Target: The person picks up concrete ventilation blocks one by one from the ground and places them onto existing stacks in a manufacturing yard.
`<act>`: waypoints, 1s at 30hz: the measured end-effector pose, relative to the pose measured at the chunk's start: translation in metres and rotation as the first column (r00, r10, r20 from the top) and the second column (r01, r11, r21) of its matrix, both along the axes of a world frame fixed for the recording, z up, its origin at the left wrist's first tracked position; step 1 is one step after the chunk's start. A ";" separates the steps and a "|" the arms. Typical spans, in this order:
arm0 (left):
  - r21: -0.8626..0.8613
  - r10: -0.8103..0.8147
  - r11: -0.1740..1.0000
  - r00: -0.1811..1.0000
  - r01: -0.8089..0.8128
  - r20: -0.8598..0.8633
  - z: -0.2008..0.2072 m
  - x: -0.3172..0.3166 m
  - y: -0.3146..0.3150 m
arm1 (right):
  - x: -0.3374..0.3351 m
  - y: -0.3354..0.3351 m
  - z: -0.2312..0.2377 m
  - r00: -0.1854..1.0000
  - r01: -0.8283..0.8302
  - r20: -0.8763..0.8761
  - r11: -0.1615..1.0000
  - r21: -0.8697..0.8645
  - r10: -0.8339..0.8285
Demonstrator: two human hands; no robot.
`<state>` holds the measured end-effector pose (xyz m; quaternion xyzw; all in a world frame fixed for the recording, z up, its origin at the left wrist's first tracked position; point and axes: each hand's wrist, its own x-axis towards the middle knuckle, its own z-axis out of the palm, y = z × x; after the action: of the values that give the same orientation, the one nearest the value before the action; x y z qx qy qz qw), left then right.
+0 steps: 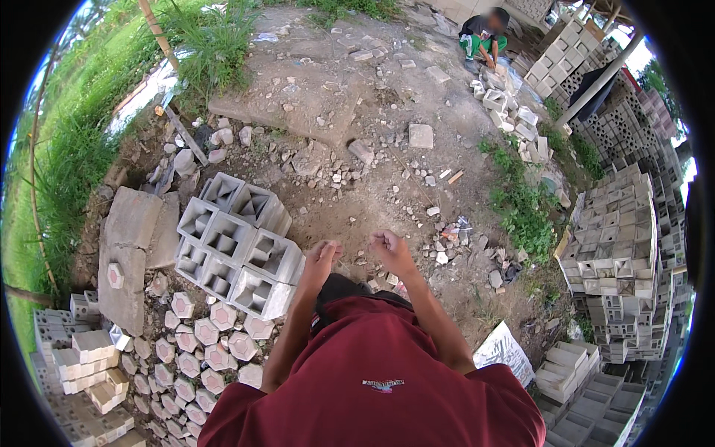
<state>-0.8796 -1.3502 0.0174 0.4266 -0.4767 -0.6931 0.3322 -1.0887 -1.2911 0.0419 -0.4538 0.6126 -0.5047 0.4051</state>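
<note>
My left hand (pixel 322 257) is held in front of my body with its fingers curled in, close to the right side of a stack of grey hollow concrete blocks (pixel 237 246) but apart from it. Level with it, my right hand (pixel 391 247) hangs over the dirt, its fingers bent into a loose fist. No object shows in either hand, and a gap separates the two. The stacked blocks have square openings facing up and toward me.
Hexagonal pavers (pixel 211 335) lie at lower left beside a concrete slab (pixel 128 257). Rubble and a flat stone (pixel 421 136) dot the dirt ahead. Tall block stacks (pixel 614 231) stand at right. Another person (pixel 484 41) crouches at far right near piled blocks (pixel 514 115).
</note>
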 end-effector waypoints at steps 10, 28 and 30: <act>0.093 0.152 0.984 0.988 -0.153 0.016 -0.019 -0.027 -0.051 | -0.053 -0.065 -0.037 0.996 -0.057 0.072 0.987 0.149 0.047; 0.051 0.641 0.765 0.767 -0.642 0.035 -0.076 0.113 -0.371 | 0.123 -0.521 -0.031 0.736 -0.677 0.067 0.734 0.060 0.674; 0.006 0.737 0.676 0.676 -0.736 -0.004 -0.077 0.143 -0.389 | 0.165 -0.550 -0.034 0.654 -0.757 0.109 0.646 0.097 0.749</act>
<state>-0.7369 -1.7391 -0.0594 0.5808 -0.2626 -0.5031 0.5836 -0.9236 -1.8415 0.0077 -0.6239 0.3889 -0.2619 0.6252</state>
